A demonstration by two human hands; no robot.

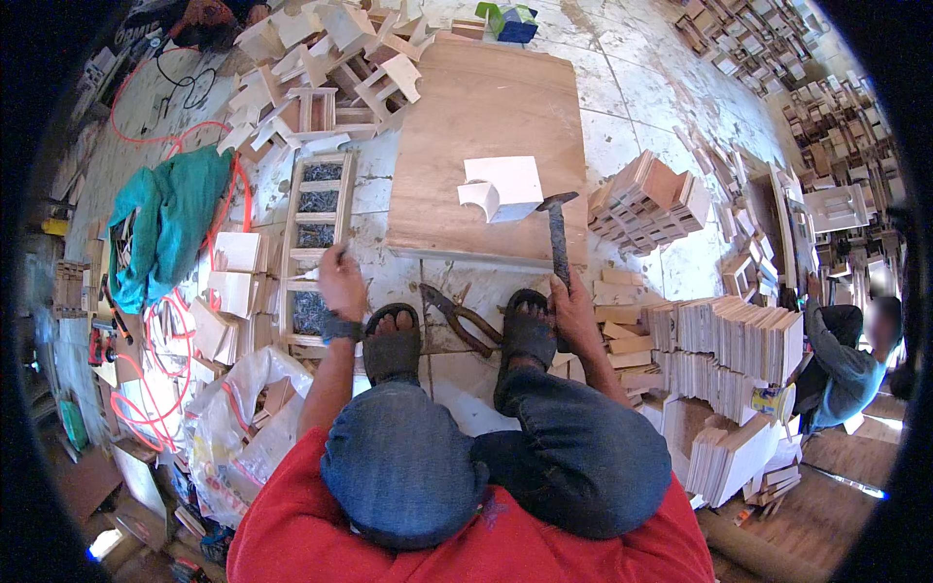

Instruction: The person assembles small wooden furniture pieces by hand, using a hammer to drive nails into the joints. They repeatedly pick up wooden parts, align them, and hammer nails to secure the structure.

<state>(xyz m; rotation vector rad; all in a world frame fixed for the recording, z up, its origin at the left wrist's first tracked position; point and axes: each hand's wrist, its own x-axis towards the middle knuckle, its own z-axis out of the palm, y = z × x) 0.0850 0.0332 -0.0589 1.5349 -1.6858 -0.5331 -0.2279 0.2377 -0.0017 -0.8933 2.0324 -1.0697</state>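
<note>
My right hand (575, 309) grips a hammer (558, 241) by its handle, head up, beside my right foot. Close to the right rim of a long wooden tray (288, 267), my left hand (342, 290) is slightly blurred, its fingers drawn together; what they hold, if anything, is too small to make out. Dark, small pieces that look like nails (309, 311) fill the tray's compartments. On a low plywood board (466, 112) in front of me sits a pale wooden piece (507, 183) with a curved cut-out, near the hammer's head. Pincers (453, 313) lie on the floor between my feet.
Piled small wooden assemblies (321, 78) rise beyond the tray. Stacked wooden parts (649, 204) and rows of thin panels (724, 335) stand at right. A green cloth (170, 223), an orange hose (146, 408) and a plastic bag (238, 398) lie left. Another person (844, 364) sits far right.
</note>
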